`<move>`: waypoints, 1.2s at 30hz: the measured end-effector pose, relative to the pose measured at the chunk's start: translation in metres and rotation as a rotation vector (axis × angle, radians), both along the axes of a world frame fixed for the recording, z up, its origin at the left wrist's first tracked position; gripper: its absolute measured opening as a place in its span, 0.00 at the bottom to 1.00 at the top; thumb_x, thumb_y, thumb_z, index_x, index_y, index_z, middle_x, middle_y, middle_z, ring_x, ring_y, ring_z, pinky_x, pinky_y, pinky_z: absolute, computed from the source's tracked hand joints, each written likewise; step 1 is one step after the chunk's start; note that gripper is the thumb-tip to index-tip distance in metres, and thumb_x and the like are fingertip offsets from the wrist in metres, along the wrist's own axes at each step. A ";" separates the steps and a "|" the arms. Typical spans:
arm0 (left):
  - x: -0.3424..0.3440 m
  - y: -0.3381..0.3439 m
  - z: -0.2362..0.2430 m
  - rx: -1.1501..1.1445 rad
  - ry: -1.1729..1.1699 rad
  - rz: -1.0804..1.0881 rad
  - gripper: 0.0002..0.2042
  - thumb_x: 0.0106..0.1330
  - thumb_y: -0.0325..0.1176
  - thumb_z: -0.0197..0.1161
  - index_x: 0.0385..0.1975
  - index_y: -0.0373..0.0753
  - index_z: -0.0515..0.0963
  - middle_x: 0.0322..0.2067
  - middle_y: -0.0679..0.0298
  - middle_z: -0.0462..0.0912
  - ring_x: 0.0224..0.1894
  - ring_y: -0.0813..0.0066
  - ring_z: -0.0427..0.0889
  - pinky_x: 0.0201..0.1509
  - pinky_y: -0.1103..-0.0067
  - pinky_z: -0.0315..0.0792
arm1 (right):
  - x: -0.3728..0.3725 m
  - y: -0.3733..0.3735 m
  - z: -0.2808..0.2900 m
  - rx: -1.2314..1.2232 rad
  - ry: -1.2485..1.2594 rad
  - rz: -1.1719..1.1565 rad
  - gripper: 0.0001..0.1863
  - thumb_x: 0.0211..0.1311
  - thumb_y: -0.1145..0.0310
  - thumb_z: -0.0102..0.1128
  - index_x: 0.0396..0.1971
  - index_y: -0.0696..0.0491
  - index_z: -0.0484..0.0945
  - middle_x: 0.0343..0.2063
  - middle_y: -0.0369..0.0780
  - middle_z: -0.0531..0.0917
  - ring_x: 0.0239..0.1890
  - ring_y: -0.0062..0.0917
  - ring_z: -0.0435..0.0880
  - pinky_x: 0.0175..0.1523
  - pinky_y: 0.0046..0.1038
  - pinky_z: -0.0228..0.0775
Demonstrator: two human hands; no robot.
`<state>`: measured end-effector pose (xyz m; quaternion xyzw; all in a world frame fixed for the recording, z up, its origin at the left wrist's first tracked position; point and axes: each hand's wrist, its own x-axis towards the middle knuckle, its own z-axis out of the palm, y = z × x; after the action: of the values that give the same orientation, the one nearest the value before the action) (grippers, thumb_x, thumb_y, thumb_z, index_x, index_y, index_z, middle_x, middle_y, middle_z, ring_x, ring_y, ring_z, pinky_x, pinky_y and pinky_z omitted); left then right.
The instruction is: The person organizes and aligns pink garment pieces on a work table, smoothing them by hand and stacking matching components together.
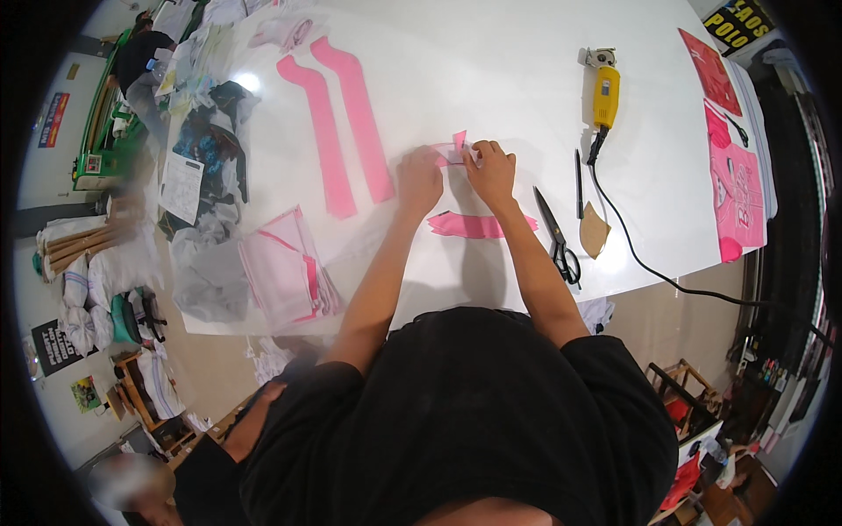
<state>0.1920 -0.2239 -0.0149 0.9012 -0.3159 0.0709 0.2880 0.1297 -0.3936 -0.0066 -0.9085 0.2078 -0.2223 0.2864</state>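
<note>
On table (517,39), well in from near and right edges: cloth (455,157). Pink, with tab (460,138) at far side. Pinched by right hand (492,174), touched by left hand (422,181); cannot tell if gripped there. Open ahead, rightward to cutter (606,95); bounded nearer by strip (478,227).

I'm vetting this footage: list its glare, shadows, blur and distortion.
Head view: bright glare spot beside the dark patterned fabric, fainter glow near the brown teardrop-shaped template; soft shadows on the glossy white tabletop near the bare left hand and bare right hand; a co-worker's head, lower left, blurred; tabletop's near edge bowed, picture corners black.
</note>
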 end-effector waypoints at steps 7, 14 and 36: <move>0.001 0.004 -0.006 -0.011 -0.041 -0.025 0.16 0.65 0.29 0.63 0.54 0.40 0.81 0.61 0.61 0.77 0.63 0.58 0.72 0.63 0.60 0.65 | 0.020 0.002 -0.008 -0.014 0.084 0.021 0.11 0.66 0.59 0.66 0.33 0.51 0.84 0.30 0.37 0.88 0.32 0.30 0.85 0.46 0.38 0.65; -0.003 0.009 -0.011 -0.017 -0.041 0.001 0.17 0.66 0.30 0.63 0.54 0.38 0.80 0.62 0.60 0.77 0.63 0.58 0.72 0.64 0.59 0.64 | -0.017 -0.044 -0.017 0.178 -0.034 -0.222 0.10 0.65 0.60 0.64 0.32 0.52 0.84 0.29 0.38 0.89 0.33 0.35 0.89 0.43 0.40 0.71; -0.009 0.024 0.004 0.049 0.038 0.014 0.20 0.66 0.30 0.62 0.58 0.35 0.76 0.63 0.57 0.74 0.66 0.53 0.70 0.67 0.58 0.64 | 0.030 0.029 -0.003 -0.015 0.067 0.198 0.07 0.65 0.63 0.65 0.37 0.49 0.86 0.37 0.35 0.86 0.44 0.30 0.83 0.51 0.40 0.57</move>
<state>0.1832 -0.1997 -0.0105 0.9115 -0.3056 0.0479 0.2712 0.1599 -0.3647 -0.0098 -0.9337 0.1248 -0.1640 0.2928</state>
